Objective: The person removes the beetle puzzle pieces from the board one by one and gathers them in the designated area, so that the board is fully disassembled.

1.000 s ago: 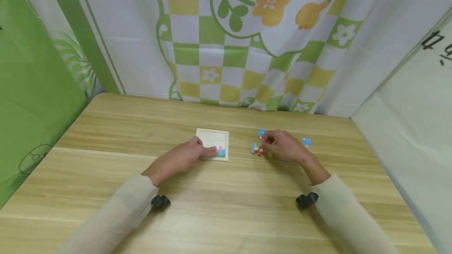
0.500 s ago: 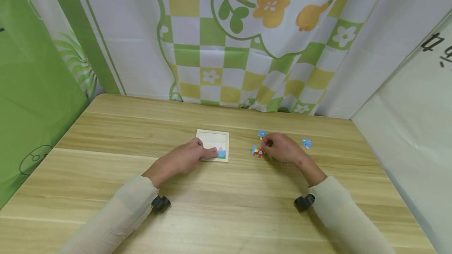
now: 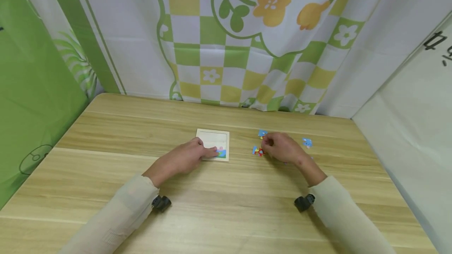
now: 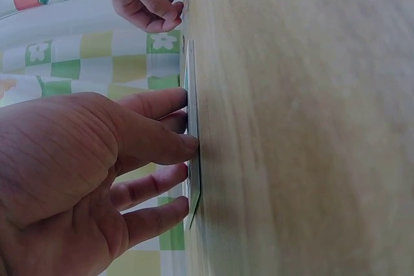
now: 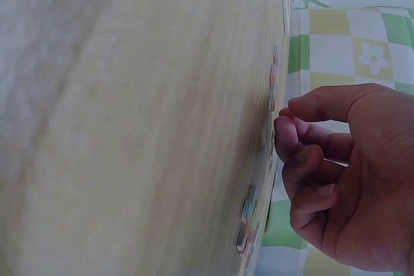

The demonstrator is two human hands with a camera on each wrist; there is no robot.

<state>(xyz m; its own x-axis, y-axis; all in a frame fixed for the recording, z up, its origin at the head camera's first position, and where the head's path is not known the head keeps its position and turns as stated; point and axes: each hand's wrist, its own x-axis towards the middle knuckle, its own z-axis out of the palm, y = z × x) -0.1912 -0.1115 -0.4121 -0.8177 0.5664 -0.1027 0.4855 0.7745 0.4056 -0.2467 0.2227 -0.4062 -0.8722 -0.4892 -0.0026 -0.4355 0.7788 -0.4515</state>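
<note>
A square wooden puzzle frame (image 3: 227, 144) lies on the table, with blue, green and pink pieces at its lower right. My left hand (image 3: 185, 155) rests on its left and lower part. In the left wrist view, the fingers of my left hand (image 4: 90, 159) touch the board, mostly straight. My right hand (image 3: 282, 148) hovers at a small group of jigsaw pieces, fingers curled, thumb and index tips almost meeting. Nothing shows between those tips of my right hand (image 5: 349, 172). A red piece (image 3: 261, 152) and a blue piece (image 3: 262, 133) lie beside its fingertips.
Another blue piece (image 3: 307, 142) lies right of my right hand. More pieces (image 5: 247, 218) show edge-on in the right wrist view, some partly hidden. A checked curtain (image 3: 240, 77) hangs along the back of the wooden table (image 3: 226, 207).
The red piece by my right fingertips looks slightly turned, and my right hand has shifted very little. My left hand stays on the frame.
</note>
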